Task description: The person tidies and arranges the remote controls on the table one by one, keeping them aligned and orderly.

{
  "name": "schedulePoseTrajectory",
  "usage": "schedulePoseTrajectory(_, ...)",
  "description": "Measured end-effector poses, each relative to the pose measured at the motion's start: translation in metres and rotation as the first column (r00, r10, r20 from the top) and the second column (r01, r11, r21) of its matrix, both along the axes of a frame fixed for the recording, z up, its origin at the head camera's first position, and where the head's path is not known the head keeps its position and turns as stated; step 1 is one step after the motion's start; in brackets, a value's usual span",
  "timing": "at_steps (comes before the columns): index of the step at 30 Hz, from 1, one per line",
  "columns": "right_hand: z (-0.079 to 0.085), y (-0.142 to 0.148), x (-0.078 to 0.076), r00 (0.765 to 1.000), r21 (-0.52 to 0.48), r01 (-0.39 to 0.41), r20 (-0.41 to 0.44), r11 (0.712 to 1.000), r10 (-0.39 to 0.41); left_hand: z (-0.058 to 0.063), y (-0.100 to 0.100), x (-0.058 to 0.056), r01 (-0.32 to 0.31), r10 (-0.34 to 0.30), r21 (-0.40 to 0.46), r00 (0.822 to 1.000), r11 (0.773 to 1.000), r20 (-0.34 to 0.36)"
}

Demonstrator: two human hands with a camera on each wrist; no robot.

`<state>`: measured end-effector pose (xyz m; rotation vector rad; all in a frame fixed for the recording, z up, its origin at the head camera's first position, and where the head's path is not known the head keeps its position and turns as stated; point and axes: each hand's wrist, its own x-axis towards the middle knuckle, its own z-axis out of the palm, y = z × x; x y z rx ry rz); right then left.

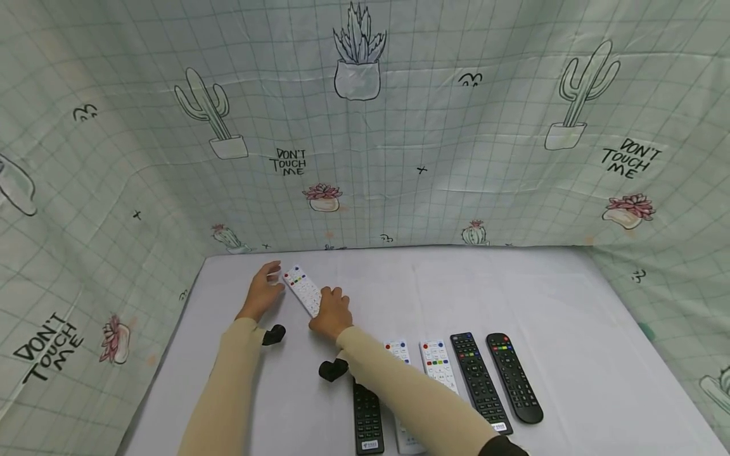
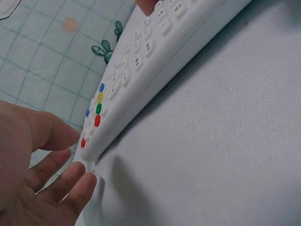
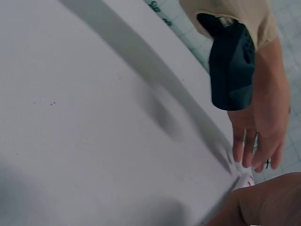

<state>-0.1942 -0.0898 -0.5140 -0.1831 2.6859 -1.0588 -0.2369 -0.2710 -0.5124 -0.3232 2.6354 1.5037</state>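
Observation:
A white remote control (image 1: pixel 303 290) with coloured buttons lies slanted at the back left of the table. My right hand (image 1: pixel 332 313) grips its near end, and one of that hand's fingertips (image 2: pixel 148 5) shows on the remote's edge in the left wrist view. At the far end, my left hand (image 1: pixel 263 292) is held with fingers spread and loosely bent, the thumb close beside the red button. That hand holds nothing. The right wrist view shows mostly the right thumb (image 3: pixel 268 202), which hides all but a sliver of the remote.
Nearer the front lie a black remote (image 1: pixel 367 421), two white remotes (image 1: pixel 397 348) (image 1: pixel 438 364), and two more black remotes (image 1: pixel 480 380) (image 1: pixel 513 377) in a row. The right sleeve (image 1: pixel 410 392) covers parts of them. A patterned cloth (image 1: pixel 365 139) hangs behind the white table (image 1: pixel 599 329).

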Motion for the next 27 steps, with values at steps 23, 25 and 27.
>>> schedulePoseTrajectory(23,0.003,0.032,-0.004,0.996,-0.080,-0.074,0.052,0.994,0.078,-0.009,-0.002,0.008,0.061,-0.063,-0.060,0.997,0.996,-0.034)
schedulePoseTrajectory(25,0.003,0.039,-0.004,0.996,-0.092,-0.073,0.044,0.993,0.078,-0.006,0.000,0.010,0.059,-0.062,-0.049,0.997,0.997,-0.045)
schedulePoseTrajectory(27,0.003,0.046,-0.005,0.996,-0.101,-0.075,0.035,0.992,0.079,-0.002,0.003,0.013,0.064,-0.066,-0.037,0.996,0.997,-0.060)
